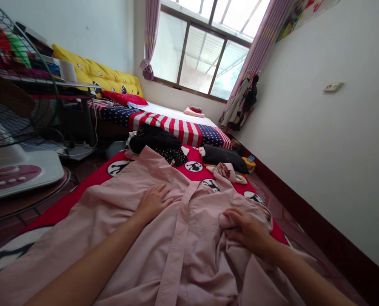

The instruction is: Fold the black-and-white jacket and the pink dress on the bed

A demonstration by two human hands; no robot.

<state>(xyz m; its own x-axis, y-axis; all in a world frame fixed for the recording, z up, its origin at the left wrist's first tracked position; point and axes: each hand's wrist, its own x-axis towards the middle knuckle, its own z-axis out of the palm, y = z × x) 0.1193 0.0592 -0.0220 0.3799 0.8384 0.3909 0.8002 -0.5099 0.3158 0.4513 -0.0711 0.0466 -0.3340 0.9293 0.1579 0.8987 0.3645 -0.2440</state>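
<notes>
Grip, right: my right hand (248, 229) has its fingers curled over a bunched fold of the pink garment (183, 238), closed loosely on the cloth.
Grip, left: my left hand (152, 202) lies palm down with fingers spread, pressing the same garment and clasping nothing.
Garment: it is spread in front of me over the red mat (64, 206), a long front band running up between my hands, smoother at left, rumpled at right.
Why so held: the flat palm seems to pin the smoother side while the other hand takes up the crumpled part; that is my reading only.
Arms: both forearms reach forward from the bottom edge, the left angled inward, the right coming from the lower right corner, wrists low over the cloth.
Just beyond: a small pink cloth (227, 171) lies on the mat past the garment, with a black pile (157, 142) and a dark bundle (224, 157) near it.
Farther: a striped bed (183, 127) stands behind those, a fan (13, 170) sits on the floor at left, and a window (202, 55) fills the back wall.
</notes>
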